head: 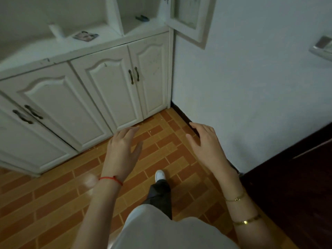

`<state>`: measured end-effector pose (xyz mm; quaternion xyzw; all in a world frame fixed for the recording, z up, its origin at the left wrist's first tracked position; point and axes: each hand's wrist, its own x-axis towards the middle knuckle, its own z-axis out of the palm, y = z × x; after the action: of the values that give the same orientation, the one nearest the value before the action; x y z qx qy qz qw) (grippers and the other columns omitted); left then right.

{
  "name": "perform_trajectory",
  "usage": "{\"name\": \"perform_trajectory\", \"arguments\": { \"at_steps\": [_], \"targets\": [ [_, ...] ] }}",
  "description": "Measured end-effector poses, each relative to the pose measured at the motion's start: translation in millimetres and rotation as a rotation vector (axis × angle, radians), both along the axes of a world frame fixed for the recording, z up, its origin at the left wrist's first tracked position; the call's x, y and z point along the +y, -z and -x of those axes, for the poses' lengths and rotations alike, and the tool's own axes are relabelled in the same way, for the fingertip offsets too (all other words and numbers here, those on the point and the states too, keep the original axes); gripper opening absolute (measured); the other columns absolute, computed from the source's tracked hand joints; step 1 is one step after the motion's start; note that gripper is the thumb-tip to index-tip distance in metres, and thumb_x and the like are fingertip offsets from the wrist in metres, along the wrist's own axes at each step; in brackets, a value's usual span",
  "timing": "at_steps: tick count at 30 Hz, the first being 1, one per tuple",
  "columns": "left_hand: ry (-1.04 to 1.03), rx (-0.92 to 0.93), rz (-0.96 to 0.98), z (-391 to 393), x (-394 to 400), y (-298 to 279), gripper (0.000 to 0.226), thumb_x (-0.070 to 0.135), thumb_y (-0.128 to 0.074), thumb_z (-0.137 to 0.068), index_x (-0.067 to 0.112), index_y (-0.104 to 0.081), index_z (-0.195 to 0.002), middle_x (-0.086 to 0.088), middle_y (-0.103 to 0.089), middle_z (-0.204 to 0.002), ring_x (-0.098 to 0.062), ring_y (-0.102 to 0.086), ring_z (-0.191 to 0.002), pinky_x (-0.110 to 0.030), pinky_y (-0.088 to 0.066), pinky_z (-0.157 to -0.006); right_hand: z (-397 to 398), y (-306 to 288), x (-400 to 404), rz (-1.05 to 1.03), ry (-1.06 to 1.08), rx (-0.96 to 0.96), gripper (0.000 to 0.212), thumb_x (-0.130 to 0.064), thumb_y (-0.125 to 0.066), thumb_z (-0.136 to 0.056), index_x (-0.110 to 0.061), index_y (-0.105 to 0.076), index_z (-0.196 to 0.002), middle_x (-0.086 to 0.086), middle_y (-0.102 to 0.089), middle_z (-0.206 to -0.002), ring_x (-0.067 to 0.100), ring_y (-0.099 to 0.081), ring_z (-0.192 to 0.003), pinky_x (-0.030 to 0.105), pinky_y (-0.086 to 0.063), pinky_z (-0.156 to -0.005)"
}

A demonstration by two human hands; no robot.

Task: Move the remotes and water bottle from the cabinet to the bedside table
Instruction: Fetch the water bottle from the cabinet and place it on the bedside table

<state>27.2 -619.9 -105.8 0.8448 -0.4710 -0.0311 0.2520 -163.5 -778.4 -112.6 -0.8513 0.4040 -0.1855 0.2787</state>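
A white cabinet (86, 51) stands at the upper left, with shelf bays above its counter. On the counter stands a pale, blurred bottle-like thing (56, 31). A dark remote-like object (142, 18) lies in the right shelf bay. My left hand (124, 150), with a red string at the wrist, hovers open over the floor in front of the cabinet doors. My right hand (206, 142), with gold bracelets on the arm, is also open and holds nothing. Both hands are well below and in front of the counter.
A printed card or photo (85, 35) lies on the counter. A small white-framed door (190, 20) hangs open at the cabinet's right end against a white wall. Dark wooden furniture (296, 177) fills the lower right. The floor (53, 203) is orange brick-pattern tile; my foot (159, 175) steps forward.
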Motion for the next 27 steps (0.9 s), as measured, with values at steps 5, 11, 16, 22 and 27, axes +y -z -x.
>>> {"name": "perform_trajectory", "arguments": {
  "at_steps": [5,11,16,22,27],
  "targets": [
    [-0.026,0.018,0.013,-55.5,-63.8,1.9,0.045,0.028,-0.057,-0.093,0.02,-0.05,-0.137,-0.003,-0.058,-0.131,-0.024,-0.049,-0.126,-0.046,-0.043,-0.105,-63.0,3.0,-70.6,0.009,-0.036,-0.003,0.046,-0.037,-0.047,-0.1,-0.019,-0.046,-0.142,0.0,-0.053,-0.139,0.014,-0.038,-0.132,0.032,-0.035,-0.11],
    [-0.054,-0.011,0.062,-142.7,-152.0,-14.0,0.045,0.025,-0.06,-0.092,0.019,-0.052,-0.136,-0.004,-0.059,-0.13,-0.025,-0.05,-0.125,-0.042,-0.044,-0.104,-159.3,-13.6,-161.4,0.033,-0.05,-0.04,0.042,-0.033,-0.048,-0.1,-0.017,-0.048,-0.139,0.002,-0.054,-0.137,0.016,-0.039,-0.132,0.026,-0.03,-0.108],
    [-0.056,-0.022,0.065,-201.8,-211.0,-19.3,0.044,0.025,-0.06,-0.092,0.018,-0.053,-0.135,-0.005,-0.06,-0.128,-0.026,-0.051,-0.124,-0.046,-0.044,-0.103,-224.1,-16.5,-218.2,0.025,-0.063,-0.047,0.045,-0.034,-0.048,-0.1,-0.018,-0.046,-0.141,0.0,-0.053,-0.138,0.014,-0.037,-0.133,0.019,-0.025,-0.103],
    [-0.056,0.005,0.041,-254.4,-263.0,-19.3,0.045,0.023,-0.06,-0.092,0.016,-0.052,-0.136,-0.006,-0.06,-0.129,-0.027,-0.051,-0.125,-0.049,-0.045,-0.102,-278.7,-10.3,-265.5,-0.005,-0.099,-0.031,0.045,-0.031,-0.049,-0.1,-0.015,-0.046,-0.142,0.003,-0.053,-0.139,0.016,-0.038,-0.134,0.026,-0.03,-0.108],
    [-0.09,0.017,0.039,-292.0,-304.4,-13.0,0.044,0.024,-0.058,-0.093,0.017,-0.051,-0.137,-0.004,-0.059,-0.131,-0.025,-0.05,-0.125,-0.047,-0.044,-0.103,-321.7,0.6,-310.1,-0.032,-0.124,-0.03,0.045,-0.032,-0.051,-0.098,-0.019,-0.046,-0.141,0.003,-0.052,-0.139,0.017,-0.039,-0.134,0.03,-0.034,-0.108]
  ]
}}
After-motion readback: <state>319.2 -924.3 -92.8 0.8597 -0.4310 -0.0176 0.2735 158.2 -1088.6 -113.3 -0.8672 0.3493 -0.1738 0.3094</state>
